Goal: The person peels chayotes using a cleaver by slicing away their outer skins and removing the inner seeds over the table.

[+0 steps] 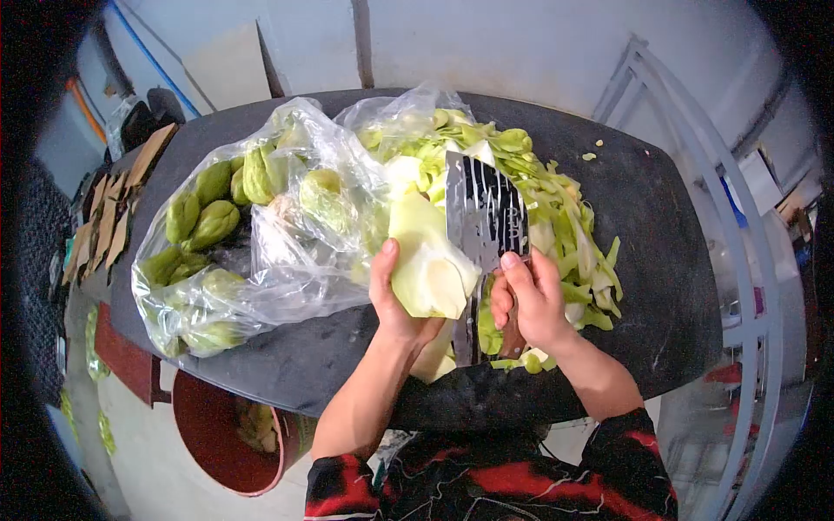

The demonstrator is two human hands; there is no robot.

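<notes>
My left hand (pixel 401 304) is wrapped around a pale, peeled piece of chayote (pixel 427 265), its cut face turned toward me. In my right hand (pixel 532 300) is a cleaver (pixel 486 204), its broad dark blade pointing up and streaked with wet marks. The blade stands close beside the chayote piece; whether they touch I cannot tell. Part of the cleaver's brown handle (pixel 512 337) shows under my right fingers. Behind both hands lies a large heap of green peelings and slices (pixel 560 217). A narrow dark metal strip (pixel 466 334) shows below, between the hands.
A clear plastic bag (pixel 300 282) with several whole green chayotes (pixel 213 224) lies left on the dark table (pixel 656 286). A reddish bucket (pixel 195 434) with scraps stands on the floor below. Grey metal rails (pixel 695 113) rise at right. Flattened cardboard (pixel 113 208) is at left.
</notes>
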